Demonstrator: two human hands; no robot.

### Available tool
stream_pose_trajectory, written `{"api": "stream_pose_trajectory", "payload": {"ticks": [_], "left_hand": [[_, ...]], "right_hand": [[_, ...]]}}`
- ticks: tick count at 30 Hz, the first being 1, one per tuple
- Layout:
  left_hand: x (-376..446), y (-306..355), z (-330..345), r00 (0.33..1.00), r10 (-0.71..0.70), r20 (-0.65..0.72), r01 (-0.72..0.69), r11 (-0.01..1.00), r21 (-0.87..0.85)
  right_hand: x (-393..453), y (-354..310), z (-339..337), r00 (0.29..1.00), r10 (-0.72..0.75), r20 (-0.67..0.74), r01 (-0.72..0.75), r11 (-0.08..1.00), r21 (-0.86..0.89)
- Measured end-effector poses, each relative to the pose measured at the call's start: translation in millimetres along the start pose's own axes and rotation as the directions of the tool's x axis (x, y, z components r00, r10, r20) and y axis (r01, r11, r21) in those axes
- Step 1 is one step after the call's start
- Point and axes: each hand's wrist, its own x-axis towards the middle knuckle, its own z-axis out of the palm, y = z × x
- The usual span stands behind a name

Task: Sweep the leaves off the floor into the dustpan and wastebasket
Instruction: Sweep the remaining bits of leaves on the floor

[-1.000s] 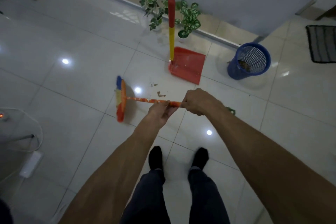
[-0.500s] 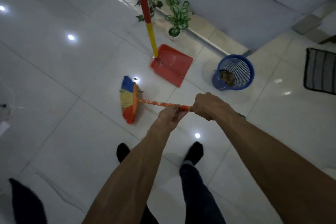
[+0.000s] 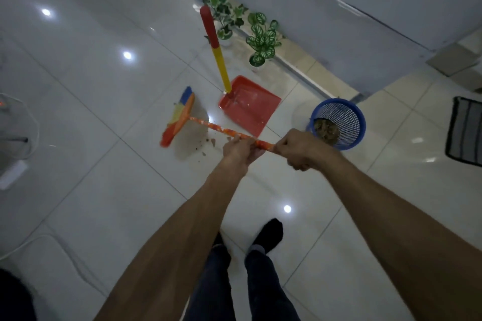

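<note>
Both hands grip the orange handle of a broom (image 3: 208,125): my left hand (image 3: 238,150) lower down the handle, my right hand (image 3: 300,148) at its top end. The broom's multicoloured head (image 3: 178,116) rests on the white tiled floor, left of a red dustpan (image 3: 249,105) with an upright red and yellow handle. Small brown leaf bits (image 3: 208,142) lie on the floor between the broom head and my left hand, near the dustpan's front edge. A blue mesh wastebasket (image 3: 339,125) holding brown leaves stands right of the dustpan.
Two small potted plants (image 3: 260,41) stand by the wall behind the dustpan. A dark mat (image 3: 464,130) lies at the right edge. White cables and a power strip (image 3: 13,172) lie on the floor at the left. My feet in dark socks (image 3: 268,234) stand below.
The broom head has swept to the right, closer to the dustpan, pushing the leaf bits along. The camera view shifted as my head moved.
</note>
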Motion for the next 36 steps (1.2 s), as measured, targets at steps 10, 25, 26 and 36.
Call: {"api": "stream_pose_trajectory", "payload": {"ticks": [10, 25, 26, 36], "left_hand": [[8.5, -35.4, -17.7, 0.970, -0.239, 0.031, 0.234, 0.964, 0.126], [-13.8, 139.8, -14.2, 0.975, 0.209, 0.080, -0.223, 0.891, 0.396], [-8.3, 159.6, -15.9, 0.967, 0.242, 0.086, -0.255, 0.863, 0.437], [96.4, 322.4, -3.0, 0.876, 0.440, 0.196, -0.419, 0.496, 0.760]], "right_hand": [[14.8, 21.1, 37.1, 0.972, 0.222, 0.072, -0.227, 0.971, 0.074], [-10.5, -18.7, -94.7, 0.992, -0.069, -0.109, 0.018, 0.909, -0.417], [-8.6, -26.3, -94.2, 0.993, -0.068, -0.099, 0.025, 0.921, -0.390], [80.9, -103.1, -35.5, 0.998, -0.006, -0.064, -0.003, 0.990, -0.140]]}}
